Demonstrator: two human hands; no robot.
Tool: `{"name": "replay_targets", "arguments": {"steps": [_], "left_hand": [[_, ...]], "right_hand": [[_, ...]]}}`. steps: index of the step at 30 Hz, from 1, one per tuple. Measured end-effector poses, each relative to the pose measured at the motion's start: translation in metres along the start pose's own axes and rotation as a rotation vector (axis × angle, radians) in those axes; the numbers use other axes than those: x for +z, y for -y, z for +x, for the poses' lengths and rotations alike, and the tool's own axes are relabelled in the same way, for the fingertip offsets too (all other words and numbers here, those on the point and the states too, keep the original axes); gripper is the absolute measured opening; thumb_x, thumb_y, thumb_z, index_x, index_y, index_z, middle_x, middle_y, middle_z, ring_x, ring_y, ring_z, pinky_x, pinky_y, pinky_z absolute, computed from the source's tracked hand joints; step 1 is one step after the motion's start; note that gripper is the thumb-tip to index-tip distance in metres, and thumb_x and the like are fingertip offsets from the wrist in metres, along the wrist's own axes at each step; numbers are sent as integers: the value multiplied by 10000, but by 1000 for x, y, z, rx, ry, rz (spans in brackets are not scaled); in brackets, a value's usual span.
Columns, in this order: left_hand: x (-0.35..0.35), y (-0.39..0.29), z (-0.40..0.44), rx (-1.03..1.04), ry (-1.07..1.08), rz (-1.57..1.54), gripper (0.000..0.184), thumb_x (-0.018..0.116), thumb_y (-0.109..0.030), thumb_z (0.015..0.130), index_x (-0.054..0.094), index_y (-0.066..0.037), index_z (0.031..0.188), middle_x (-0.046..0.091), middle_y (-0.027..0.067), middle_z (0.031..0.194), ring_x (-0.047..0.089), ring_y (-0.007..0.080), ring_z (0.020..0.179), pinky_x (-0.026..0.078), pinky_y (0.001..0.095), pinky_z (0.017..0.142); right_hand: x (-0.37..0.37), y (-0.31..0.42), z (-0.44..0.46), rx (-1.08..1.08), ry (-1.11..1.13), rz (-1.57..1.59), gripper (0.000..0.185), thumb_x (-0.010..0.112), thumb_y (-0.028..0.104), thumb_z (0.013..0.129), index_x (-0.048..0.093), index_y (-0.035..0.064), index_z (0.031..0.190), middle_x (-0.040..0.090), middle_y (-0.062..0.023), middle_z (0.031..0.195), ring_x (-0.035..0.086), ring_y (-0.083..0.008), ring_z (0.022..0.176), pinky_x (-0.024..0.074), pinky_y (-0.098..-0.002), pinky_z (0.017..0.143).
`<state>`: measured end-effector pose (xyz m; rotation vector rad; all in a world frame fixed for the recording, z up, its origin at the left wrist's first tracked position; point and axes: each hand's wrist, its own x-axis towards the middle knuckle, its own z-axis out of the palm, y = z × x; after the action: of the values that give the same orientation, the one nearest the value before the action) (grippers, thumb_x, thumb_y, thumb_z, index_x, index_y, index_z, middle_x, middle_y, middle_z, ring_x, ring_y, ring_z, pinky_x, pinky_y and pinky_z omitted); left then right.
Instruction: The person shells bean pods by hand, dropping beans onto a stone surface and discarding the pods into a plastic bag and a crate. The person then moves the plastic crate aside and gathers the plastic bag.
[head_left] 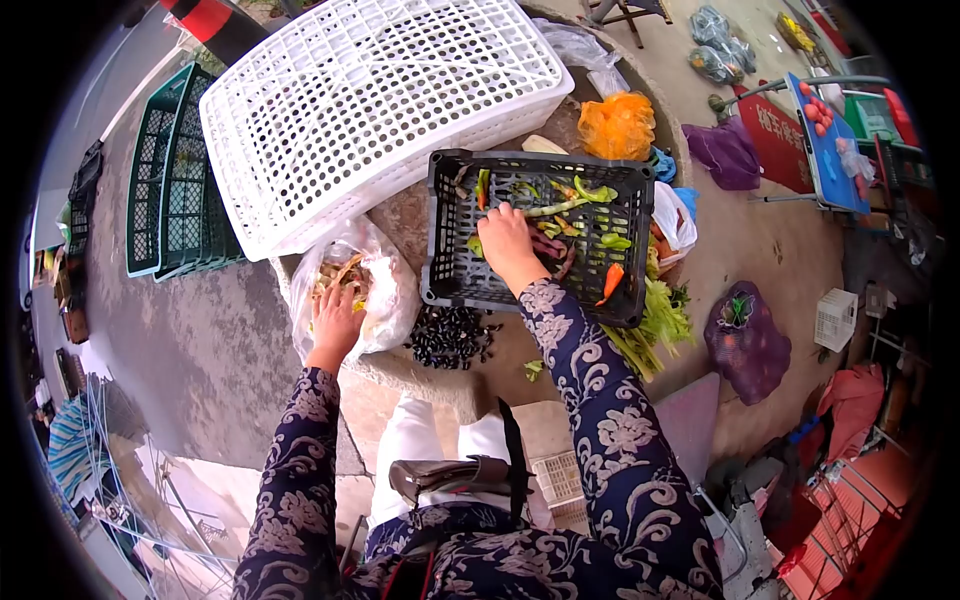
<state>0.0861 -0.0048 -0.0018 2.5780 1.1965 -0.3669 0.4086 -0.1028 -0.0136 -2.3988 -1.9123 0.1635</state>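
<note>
My left hand (337, 320) rests with fingers spread at the mouth of a clear plastic bag (385, 300), over dry brownish scraps (343, 275). My right hand (508, 243) reaches into a black slatted crate (470, 290), its fingers bent down and closed near the left end of a long pale green pepper (558, 208). What the fingertips hold, if anything, is hidden. An orange-red pepper (610, 283), a small green pepper (615, 241) and dark purplish pieces (548, 243) lie scattered in the crate. Small black pieces (450, 338) are heaped between bag and crate.
A large upturned white basket (380, 100) stands behind the bag. Dark green crates (180, 180) are on the left. Orange netting (617, 127), leafy green stalks (660, 320) and a purple mesh sack (748, 345) lie to the right. A blue table (830, 160) stands farther off.
</note>
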Motion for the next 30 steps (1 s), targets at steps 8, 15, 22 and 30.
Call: {"name": "replay_targets", "arguments": {"steps": [8, 15, 22, 30], "left_hand": [[-12, -6, -6, -33, -286, -111, 308, 597, -147, 733, 571, -62, 1028, 445, 208, 1241, 365, 384, 1187, 274, 479, 998], [-41, -43, 15, 120, -418, -384, 247, 595, -72, 748, 583, -53, 994, 492, 207, 1170, 422, 383, 1122, 331, 465, 961], [-60, -96, 26, 295, -349, -492, 209, 578, -51, 765, 588, -66, 974, 515, 184, 1126, 443, 374, 1102, 363, 435, 947], [-49, -112, 18, 349, -318, -582, 196, 574, -20, 754, 599, -60, 944, 547, 180, 1073, 491, 375, 1035, 392, 430, 919]], "right_hand": [[16, 1, 13, -73, 99, -147, 155, 508, 122, 761, 645, 49, 760, 619, -71, 812, 521, -249, 862, 411, -364, 745], [-73, 77, -50, 236, -107, 737, 122, 582, 149, 769, 550, 31, 773, 608, -137, 779, 573, -317, 745, 465, -408, 661], [56, 150, -144, 419, 251, 697, 158, 584, 189, 781, 580, 40, 832, 617, -160, 799, 598, -340, 787, 488, -427, 702], [-68, 82, -120, 312, 159, 924, 157, 603, 188, 779, 626, 35, 802, 619, -137, 752, 603, -302, 724, 482, -397, 658]]}}
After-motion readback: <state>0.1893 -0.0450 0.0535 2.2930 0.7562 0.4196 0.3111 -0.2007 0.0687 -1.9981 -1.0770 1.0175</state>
